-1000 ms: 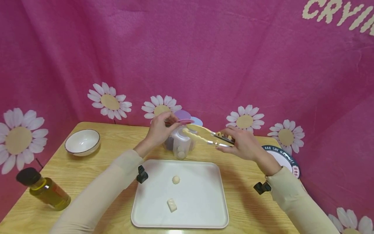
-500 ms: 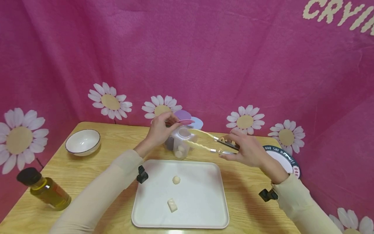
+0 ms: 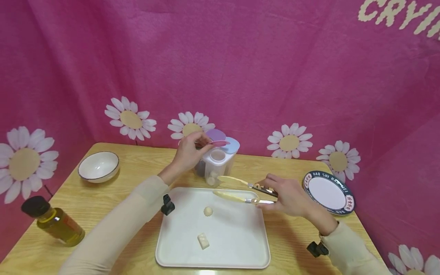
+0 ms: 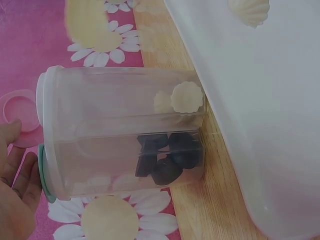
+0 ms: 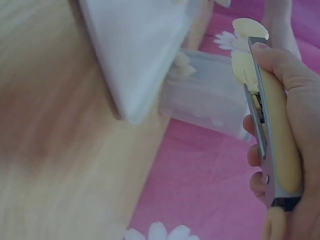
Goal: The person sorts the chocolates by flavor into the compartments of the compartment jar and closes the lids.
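My left hand (image 3: 191,151) pinches the raised pink lid (image 3: 219,143) of a clear plastic container (image 3: 220,162). Its fingers lie beside a green lid (image 4: 46,175) in the left wrist view. Inside, cream shell-shaped pieces (image 4: 187,97) and dark pieces (image 4: 167,155) sit in separate compartments. My right hand (image 3: 287,194) grips tongs (image 3: 262,195) with cream tips, spread apart with nothing between them, over the far edge of a white tray (image 3: 237,236). On the tray lie a round cream piece (image 3: 208,211) and an oblong cream piece (image 3: 203,241).
A white bowl (image 3: 99,167) stands at the left back, and a dark-capped oil bottle (image 3: 58,225) at the left front. To the right lies a plate with a dark patterned rim (image 3: 343,208). Purple (image 3: 216,135) and blue (image 3: 232,144) lids stand raised on the container. A pink curtain (image 3: 220,68) hangs behind.
The tongs' tips were close together at the container's opening; they spread, then moved down and toward the tray with my right hand. My left hand stays at the pink lid.
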Tool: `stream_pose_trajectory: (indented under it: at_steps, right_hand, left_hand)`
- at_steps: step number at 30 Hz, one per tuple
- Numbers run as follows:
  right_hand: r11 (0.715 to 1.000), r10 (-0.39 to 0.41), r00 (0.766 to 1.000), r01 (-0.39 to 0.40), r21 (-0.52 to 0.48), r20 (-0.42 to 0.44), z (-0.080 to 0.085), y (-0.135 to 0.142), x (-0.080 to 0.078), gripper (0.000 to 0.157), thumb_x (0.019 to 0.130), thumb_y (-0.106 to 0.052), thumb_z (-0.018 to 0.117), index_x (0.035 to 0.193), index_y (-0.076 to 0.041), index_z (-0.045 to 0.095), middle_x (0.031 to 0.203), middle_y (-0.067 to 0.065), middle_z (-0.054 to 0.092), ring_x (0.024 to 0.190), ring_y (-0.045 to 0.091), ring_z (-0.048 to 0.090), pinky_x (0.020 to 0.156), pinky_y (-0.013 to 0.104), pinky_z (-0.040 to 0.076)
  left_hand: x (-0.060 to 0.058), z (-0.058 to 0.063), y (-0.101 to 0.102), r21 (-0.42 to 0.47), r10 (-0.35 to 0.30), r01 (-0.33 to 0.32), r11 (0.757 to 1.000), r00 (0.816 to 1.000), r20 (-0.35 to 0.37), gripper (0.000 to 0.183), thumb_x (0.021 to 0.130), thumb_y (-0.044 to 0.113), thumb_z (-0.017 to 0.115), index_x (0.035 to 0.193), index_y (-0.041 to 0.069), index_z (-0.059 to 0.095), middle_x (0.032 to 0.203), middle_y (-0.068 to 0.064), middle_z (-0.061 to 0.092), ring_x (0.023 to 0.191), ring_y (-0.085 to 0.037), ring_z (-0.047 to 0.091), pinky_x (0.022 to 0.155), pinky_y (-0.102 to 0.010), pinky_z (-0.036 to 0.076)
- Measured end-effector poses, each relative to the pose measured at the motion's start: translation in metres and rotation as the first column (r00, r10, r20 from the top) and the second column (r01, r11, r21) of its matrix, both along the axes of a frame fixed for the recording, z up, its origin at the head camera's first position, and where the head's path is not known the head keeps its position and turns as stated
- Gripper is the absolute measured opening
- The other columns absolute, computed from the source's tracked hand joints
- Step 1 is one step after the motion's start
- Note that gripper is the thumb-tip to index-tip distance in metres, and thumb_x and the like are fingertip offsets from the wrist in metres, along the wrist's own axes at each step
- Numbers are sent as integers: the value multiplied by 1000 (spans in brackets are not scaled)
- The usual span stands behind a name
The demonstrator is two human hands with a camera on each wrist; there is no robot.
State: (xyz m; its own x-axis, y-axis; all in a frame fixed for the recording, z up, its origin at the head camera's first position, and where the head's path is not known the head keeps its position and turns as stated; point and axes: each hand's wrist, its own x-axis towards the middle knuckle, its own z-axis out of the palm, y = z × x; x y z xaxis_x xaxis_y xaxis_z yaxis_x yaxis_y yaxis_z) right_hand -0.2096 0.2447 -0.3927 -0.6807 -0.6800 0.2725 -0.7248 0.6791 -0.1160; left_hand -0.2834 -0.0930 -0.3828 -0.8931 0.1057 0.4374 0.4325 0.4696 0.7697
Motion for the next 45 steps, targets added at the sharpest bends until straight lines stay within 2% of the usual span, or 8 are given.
stream_pose_trajectory:
  at_steps: [9, 20, 34, 45]
  right_hand:
    - [998, 44, 994, -49, 48, 97, -27, -8, 9, 50, 83, -59, 83, 117, -23, 73, 94, -13, 62, 65, -5, 41, 55, 14, 33]
    - [995, 65, 991, -73, 69, 119, -51, -16, 14, 47, 86, -61, 80, 114, -25, 71, 94, -13, 62, 66, -6, 41, 56, 13, 34]
    - [995, 84, 982, -93, 43, 166, -56, -22, 17, 39, 89, -51, 80, 115, -24, 72, 93, -13, 61, 66, -6, 45, 55, 13, 36]
    - [995, 80, 984, -90, 50, 161, -54, -22, 18, 40, 89, -52, 80, 116, -24, 72, 93, -12, 62, 67, -6, 44, 55, 13, 36]
  left_hand:
    - [1, 0, 0, -1, 2, -2, 1000, 1000, -1, 16, 94, 13, 80, 104, 5, 72, 102, -14, 77, 96, -27, 73, 93, -43, 64]
    - [0, 0, -2, -13, 8, -8, 1000, 1000, 13, 17, 94, 16, 80, 105, 6, 71, 104, -13, 76, 97, -27, 73, 93, -43, 63]
    - [0, 0, -1, -16, 4, -4, 1000, 1000, 1, 17, 94, 15, 80, 105, 6, 71, 104, -13, 76, 98, -28, 73, 94, -43, 64]
    - [-1, -1, -1, -15, 2, -2, 1000, 1000, -8, 17, 94, 14, 81, 105, 5, 71, 104, -13, 77, 97, -28, 74, 93, -43, 64]
